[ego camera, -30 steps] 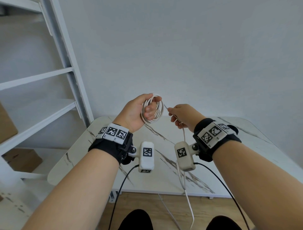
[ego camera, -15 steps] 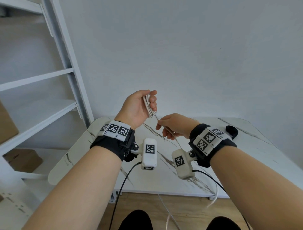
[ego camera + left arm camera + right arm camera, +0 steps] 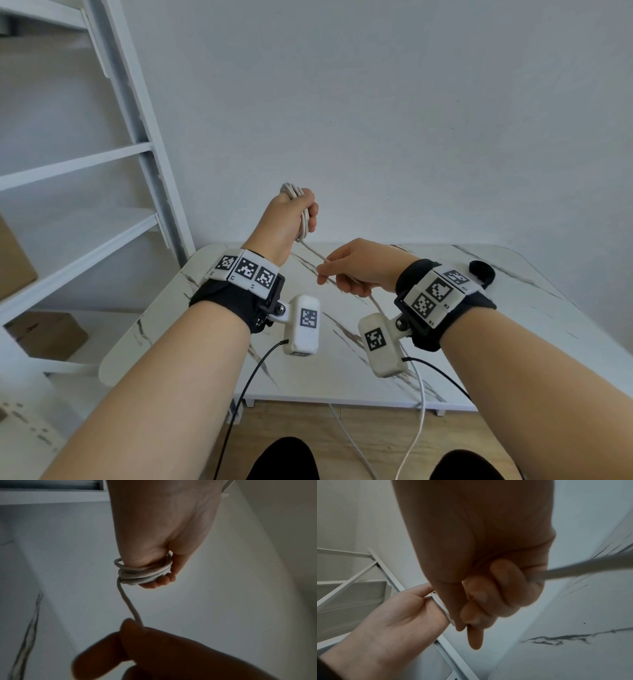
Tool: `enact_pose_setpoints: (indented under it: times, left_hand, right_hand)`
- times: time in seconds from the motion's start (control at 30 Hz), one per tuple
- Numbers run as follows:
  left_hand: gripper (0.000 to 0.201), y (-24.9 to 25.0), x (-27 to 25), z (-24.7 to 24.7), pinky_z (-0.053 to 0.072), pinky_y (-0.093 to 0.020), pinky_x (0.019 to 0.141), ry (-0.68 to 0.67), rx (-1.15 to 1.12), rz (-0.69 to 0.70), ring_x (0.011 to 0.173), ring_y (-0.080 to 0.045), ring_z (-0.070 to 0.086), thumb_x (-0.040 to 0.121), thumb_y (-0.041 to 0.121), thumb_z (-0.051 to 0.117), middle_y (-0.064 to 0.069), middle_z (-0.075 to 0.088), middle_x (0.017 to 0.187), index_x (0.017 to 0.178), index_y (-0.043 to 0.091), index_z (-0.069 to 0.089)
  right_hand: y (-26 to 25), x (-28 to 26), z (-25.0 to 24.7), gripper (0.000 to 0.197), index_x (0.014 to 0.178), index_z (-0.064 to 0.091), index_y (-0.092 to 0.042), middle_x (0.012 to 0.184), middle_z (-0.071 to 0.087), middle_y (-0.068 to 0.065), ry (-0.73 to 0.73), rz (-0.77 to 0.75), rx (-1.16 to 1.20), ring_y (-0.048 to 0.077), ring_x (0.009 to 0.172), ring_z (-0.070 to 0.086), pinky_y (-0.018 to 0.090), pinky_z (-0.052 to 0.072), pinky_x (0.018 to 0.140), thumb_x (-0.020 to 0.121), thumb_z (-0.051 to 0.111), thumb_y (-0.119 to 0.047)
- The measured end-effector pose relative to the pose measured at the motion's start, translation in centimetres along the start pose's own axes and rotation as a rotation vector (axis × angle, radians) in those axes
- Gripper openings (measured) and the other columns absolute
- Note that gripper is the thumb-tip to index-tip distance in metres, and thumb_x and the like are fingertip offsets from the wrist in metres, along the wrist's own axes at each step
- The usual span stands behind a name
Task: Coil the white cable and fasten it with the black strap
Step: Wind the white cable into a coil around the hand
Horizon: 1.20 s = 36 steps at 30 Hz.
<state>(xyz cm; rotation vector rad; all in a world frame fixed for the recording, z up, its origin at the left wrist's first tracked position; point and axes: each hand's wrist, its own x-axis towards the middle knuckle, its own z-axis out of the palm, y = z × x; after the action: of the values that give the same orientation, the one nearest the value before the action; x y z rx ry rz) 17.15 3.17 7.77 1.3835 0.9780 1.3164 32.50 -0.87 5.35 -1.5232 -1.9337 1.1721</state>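
Note:
My left hand [image 3: 291, 219] is raised above the table and grips a bundle of several loops of white cable [image 3: 303, 222], also seen as cable loops [image 3: 145, 573] round the fingers. From the coil one strand runs down to my right hand [image 3: 356, 270], which pinches the cable [image 3: 317, 255] just below and right of the left. The loose end of the cable [image 3: 419, 404] trails past my right wrist and hangs off the table's front edge to the floor. A black strap [image 3: 483, 270] lies on the table at the far right, behind my right wrist.
A white marble-look table [image 3: 342, 370] stands against a plain wall. A white shelf frame [image 3: 144, 171] rises at the left with cardboard boxes [image 3: 48, 335] on it. Black leads [image 3: 239, 404] hang from both wrist cameras.
My left hand has risen and turned, so the coil shows edge-on. My right hand has dropped lower and drawn the strand down and out from the coil.

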Motion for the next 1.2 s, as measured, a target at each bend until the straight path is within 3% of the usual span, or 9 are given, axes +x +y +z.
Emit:
enact_pose_setpoints:
  times: [0.13,0.3,0.4,0.5,0.67,0.87,1.0,1.1,1.2]
  left_hand:
    - [0.010,-0.3,-0.3,-0.1,0.040,-0.016,0.047,0.026,0.181,0.010,0.059,-0.014,0.048,0.097,0.015,0.046,-0.002,0.054,0.075,0.106,0.013,0.046]
    - [0.018,-0.8,-0.7,0.3,0.047,-0.029,0.068,0.010,0.371,0.019,0.063,-0.014,0.049,0.094,0.017,0.045,-0.004,0.055,0.082,0.113,0.014,0.046]
    - [0.005,-0.8,-0.9,0.3,0.050,-0.037,0.081,0.003,0.483,0.044,0.068,-0.016,0.052,0.095,0.018,0.046,-0.005,0.056,0.101,0.096,0.015,0.051]
    - [0.013,-0.9,-0.9,0.3,0.049,-0.033,0.075,-0.010,0.553,0.056,0.074,-0.017,0.054,0.093,0.016,0.048,0.001,0.051,0.121,0.084,0.010,0.055]
    - [0.016,-0.9,-1.3,0.4,0.049,-0.032,0.068,-0.157,0.558,-0.064,0.066,-0.018,0.057,0.099,0.023,0.045,-0.005,0.065,0.081,0.105,0.010,0.052]
    - [0.035,-1.0,-1.8,0.3,0.044,-0.024,0.053,-0.208,0.449,-0.176,0.053,-0.016,0.055,0.100,0.032,0.043,-0.004,0.063,0.067,0.112,0.004,0.061]
    - [0.047,-0.5,-2.2,0.2,0.042,-0.024,0.054,-0.320,0.420,-0.192,0.052,-0.014,0.051,0.096,0.047,0.047,0.000,0.059,0.062,0.112,0.005,0.063]
    - [0.032,-0.3,-2.4,0.2,0.042,-0.023,0.051,-0.354,0.377,-0.167,0.053,-0.014,0.050,0.092,0.023,0.059,-0.001,0.056,0.062,0.113,-0.001,0.062]
    - [0.012,-0.2,-2.7,0.1,0.039,-0.020,0.044,-0.401,0.358,-0.156,0.049,-0.015,0.048,0.092,0.008,0.053,-0.002,0.053,0.057,0.096,0.005,0.064]
  right_hand:
    - [-0.3,-0.2,-0.3,0.028,0.091,0.075,-0.005,0.057,0.054,0.002,0.015,-0.041,0.003,0.013,0.042,0.041,0.021,0.037,0.044,0.092,0.063,-0.030]
    - [-0.5,-0.3,-0.8,0.024,0.086,0.075,-0.002,0.055,0.052,0.003,0.051,-0.088,0.057,0.013,0.041,0.038,0.022,0.033,0.043,0.090,0.064,-0.024]
    - [-0.6,-0.4,-1.3,0.019,0.080,0.072,-0.004,0.056,0.051,0.003,0.071,-0.117,0.136,0.015,0.044,0.039,0.023,0.033,0.044,0.089,0.061,-0.018]
    - [-0.5,-0.5,-2.0,0.016,0.077,0.069,-0.004,0.056,0.049,0.005,0.106,-0.129,0.236,0.017,0.046,0.038,0.024,0.031,0.044,0.087,0.058,-0.012]
    - [-0.3,-0.7,-3.2,0.013,0.077,0.068,-0.005,0.056,0.045,0.004,0.180,-0.177,0.328,0.017,0.048,0.032,0.024,0.027,0.044,0.085,0.060,-0.010]
    - [0.0,-0.8,-4.0,0.012,0.077,0.066,-0.008,0.053,0.043,-0.001,0.251,-0.217,0.365,0.012,0.044,0.031,0.020,0.025,0.042,0.086,0.071,-0.015]
    - [0.3,-0.7,-4.1,0.016,0.080,0.067,-0.005,0.052,0.043,-0.001,0.360,-0.240,0.337,0.010,0.042,0.032,0.020,0.027,0.041,0.082,0.077,-0.017]
    - [0.6,-0.4,-4.3,0.022,0.081,0.068,-0.004,0.049,0.045,-0.003,0.453,-0.249,0.314,0.010,0.042,0.033,0.020,0.029,0.042,0.076,0.082,-0.020]
    - [1.2,0.0,-4.5,0.023,0.081,0.069,-0.005,0.050,0.050,-0.005,0.533,-0.259,0.303,0.009,0.043,0.037,0.019,0.032,0.043,0.074,0.084,-0.021]
